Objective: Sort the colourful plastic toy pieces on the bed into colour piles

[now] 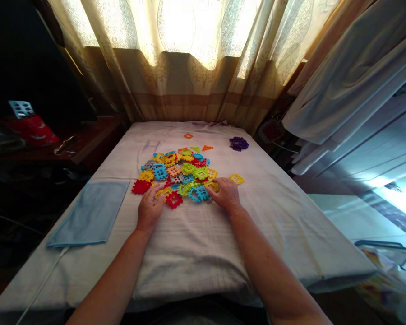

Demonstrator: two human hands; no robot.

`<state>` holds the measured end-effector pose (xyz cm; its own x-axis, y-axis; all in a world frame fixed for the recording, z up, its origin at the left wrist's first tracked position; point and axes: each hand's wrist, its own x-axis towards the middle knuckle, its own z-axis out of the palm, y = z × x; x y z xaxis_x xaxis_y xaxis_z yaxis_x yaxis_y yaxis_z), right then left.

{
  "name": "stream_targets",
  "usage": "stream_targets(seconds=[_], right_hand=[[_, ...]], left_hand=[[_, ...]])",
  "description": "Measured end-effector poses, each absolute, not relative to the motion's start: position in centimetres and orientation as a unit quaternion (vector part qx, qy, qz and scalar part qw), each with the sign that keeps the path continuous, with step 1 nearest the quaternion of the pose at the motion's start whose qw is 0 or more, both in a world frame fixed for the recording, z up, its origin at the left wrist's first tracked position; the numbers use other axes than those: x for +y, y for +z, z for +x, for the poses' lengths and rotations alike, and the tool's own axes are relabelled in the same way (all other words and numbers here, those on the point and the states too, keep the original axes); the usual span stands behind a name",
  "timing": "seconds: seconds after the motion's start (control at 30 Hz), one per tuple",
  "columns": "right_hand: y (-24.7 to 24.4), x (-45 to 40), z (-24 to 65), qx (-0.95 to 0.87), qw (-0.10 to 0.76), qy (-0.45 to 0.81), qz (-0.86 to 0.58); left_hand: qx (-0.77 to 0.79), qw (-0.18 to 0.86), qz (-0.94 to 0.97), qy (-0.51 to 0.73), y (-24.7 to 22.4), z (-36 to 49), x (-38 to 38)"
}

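A heap of notched plastic building tiles (174, 170) in red, yellow, blue, green, orange and grey lies mid-table. My left hand (150, 206) rests at the near left edge of the heap, fingers curved but apart, beside a red tile (141, 187) and a yellow one (162, 194). At the heap's right side is my right hand (227, 194), its thumb and fingers spread around the edge of a yellow tile (211, 185). A blue tile (199, 193) sits just left of that thumb. Another red tile (174, 199) lies between the hands.
A purple pile (238, 143) is at the back right. Single tiles lie apart: a yellow one (237, 179), an orange square (188, 136) and an orange triangle (207, 148). On the left is a blue pad (91, 214) with a white cord (42, 284). Curtains (196, 85) hang behind.
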<state>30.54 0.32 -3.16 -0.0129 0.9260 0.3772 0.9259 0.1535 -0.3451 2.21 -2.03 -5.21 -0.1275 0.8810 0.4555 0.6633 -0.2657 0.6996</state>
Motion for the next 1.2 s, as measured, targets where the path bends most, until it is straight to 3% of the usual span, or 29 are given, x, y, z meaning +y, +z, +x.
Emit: stream_targets(seconds=[0.23, 0.47, 0.9, 1.07, 1.2], right_hand=[[-3.4, -0.1, 30.1, -0.714, 0.230, 0.012, -0.662], [-3.9, 0.9, 31.6, -0.706, 0.298, 0.001, -0.642], [-4.2, 2.1, 38.1, -0.478, 0.270, -0.001, -0.836], [-4.1, 2.1, 37.3, -0.501, 0.280, -0.030, -0.818], [-3.9, 2.7, 34.3, -0.621, 0.304, -0.048, -0.721]], left_hand=[[0.593, 0.130, 0.642, 0.467, -5.3, 2.2, -1.9], [0.589, 0.132, 0.642, 0.474, -5.2, 2.3, -2.0], [0.590, 0.136, 0.642, 0.470, -5.3, 2.2, -1.9], [0.588, 0.132, 0.647, 0.468, -5.3, 2.3, -1.9], [0.587, 0.125, 0.653, 0.462, -5.3, 2.2, -1.9]])
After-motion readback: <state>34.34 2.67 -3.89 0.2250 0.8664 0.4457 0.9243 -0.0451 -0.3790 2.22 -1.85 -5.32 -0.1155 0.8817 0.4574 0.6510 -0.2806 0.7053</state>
